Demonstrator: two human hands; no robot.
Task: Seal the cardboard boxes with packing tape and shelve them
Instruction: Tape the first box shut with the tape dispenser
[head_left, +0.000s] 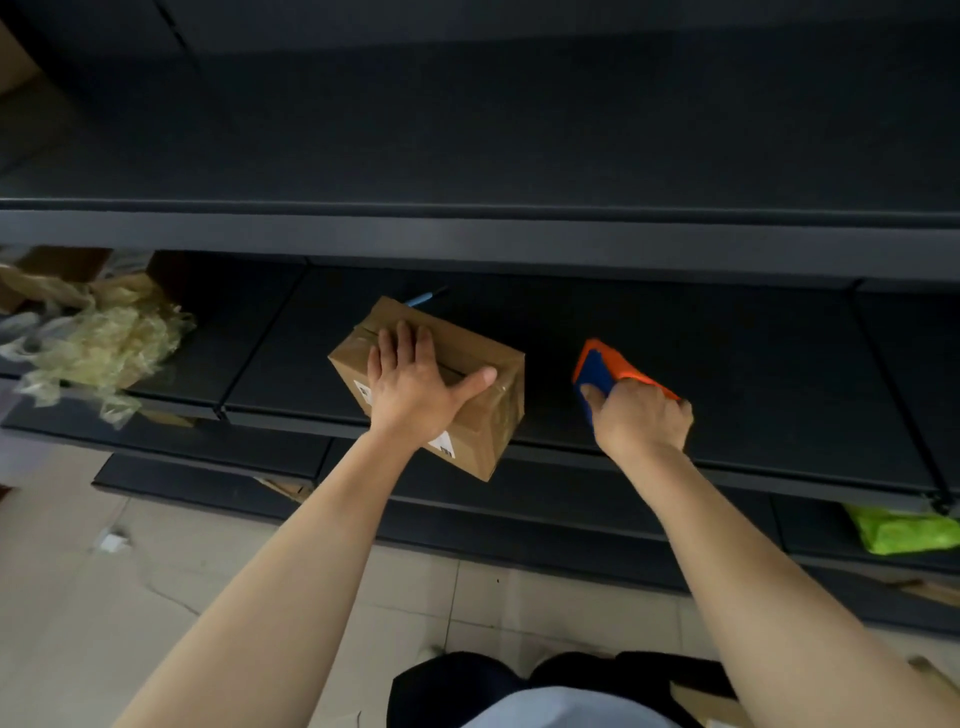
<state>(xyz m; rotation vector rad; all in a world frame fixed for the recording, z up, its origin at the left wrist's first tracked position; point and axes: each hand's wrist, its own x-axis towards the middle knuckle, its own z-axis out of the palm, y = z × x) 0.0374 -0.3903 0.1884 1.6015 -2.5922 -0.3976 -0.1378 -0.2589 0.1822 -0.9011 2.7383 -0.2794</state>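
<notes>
A small brown cardboard box (483, 410) with tape across its top and white labels on its side sits at the front of a dark shelf (727, 374), its near corner past the shelf's edge. My left hand (415, 384) lies flat on the box's top, fingers straight, thumb spread to the right. To the right of the box, my right hand (641, 415) grips an orange and blue tape dispenser (605, 366) just above the shelf.
A heap of crumpled clear plastic and brown paper (98, 338) fills the shelf's left end. A blue pen (423, 299) lies behind the box. A green bag (904, 530) sits on a lower shelf at right. The upper shelf (467, 130) stretches dark above.
</notes>
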